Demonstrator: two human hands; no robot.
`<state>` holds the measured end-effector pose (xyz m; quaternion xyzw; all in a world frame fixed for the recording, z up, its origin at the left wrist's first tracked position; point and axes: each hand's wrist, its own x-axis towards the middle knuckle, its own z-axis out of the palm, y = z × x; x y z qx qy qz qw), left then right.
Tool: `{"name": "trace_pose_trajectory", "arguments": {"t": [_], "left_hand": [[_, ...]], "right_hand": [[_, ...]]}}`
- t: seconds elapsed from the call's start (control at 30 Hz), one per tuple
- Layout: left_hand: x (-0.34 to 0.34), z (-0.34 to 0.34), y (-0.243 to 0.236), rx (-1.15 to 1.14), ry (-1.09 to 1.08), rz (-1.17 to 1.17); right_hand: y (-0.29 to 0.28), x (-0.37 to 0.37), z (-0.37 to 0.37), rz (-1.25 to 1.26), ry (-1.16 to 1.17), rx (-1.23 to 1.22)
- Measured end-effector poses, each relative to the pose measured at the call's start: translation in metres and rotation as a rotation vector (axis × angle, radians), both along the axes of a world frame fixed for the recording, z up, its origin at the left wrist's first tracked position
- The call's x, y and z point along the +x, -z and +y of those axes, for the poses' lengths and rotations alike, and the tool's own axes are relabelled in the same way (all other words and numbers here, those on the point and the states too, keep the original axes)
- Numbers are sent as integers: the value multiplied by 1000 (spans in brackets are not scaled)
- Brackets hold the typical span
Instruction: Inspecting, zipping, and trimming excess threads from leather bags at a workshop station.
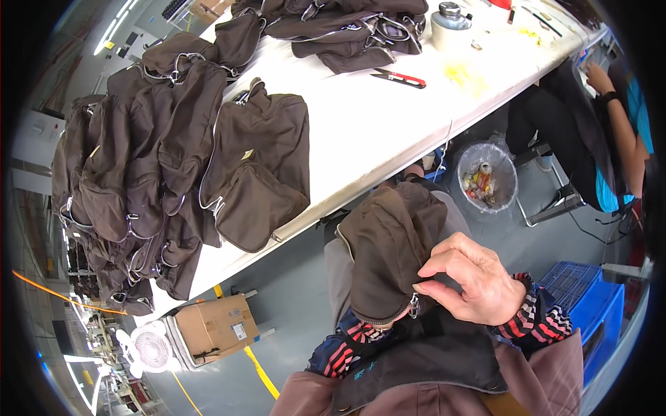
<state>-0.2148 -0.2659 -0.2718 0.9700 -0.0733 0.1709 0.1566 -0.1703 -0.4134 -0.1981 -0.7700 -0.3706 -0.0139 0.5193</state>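
The right hand (473,279) was held at the edge of a dark brown bag (388,249), its thumb and forefinger curled nearly tip to tip; whether anything was pinched between them could not be told. A silver zip pull (414,306) was seen hanging just below the thumb. The left hand (398,319) was mostly hidden beneath the bag, so its grip could not be made out. The bag was supported over the lap. Beyond, a lined waste bin (512,182) was placed beside the white table (361,125), on which a similar bag (267,152) was laid near a heaped pile (142,152). Farther back, red-handled snips (406,80) were left lying near a lidded pot (449,31).
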Motion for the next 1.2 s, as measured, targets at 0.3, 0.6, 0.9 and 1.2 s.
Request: {"name": "trace_pose_trajectory", "arguments": {"t": [0.3, 0.6, 0.9, 1.2], "left_hand": [[13, -5, -1, 45, -44, -22], [27, -2, 2, 97, -118, -9], [19, -3, -5, 161, -177, -172], [-89, 78, 1, 210, -185, -174]], "right_hand": [[-3, -7, 7, -82, 33, -145], [-14, -28, -27, 133, 53, -36], [-6, 56, -26, -42, 289, -59], [53, 242, 4, -325, 486, -575]]}}
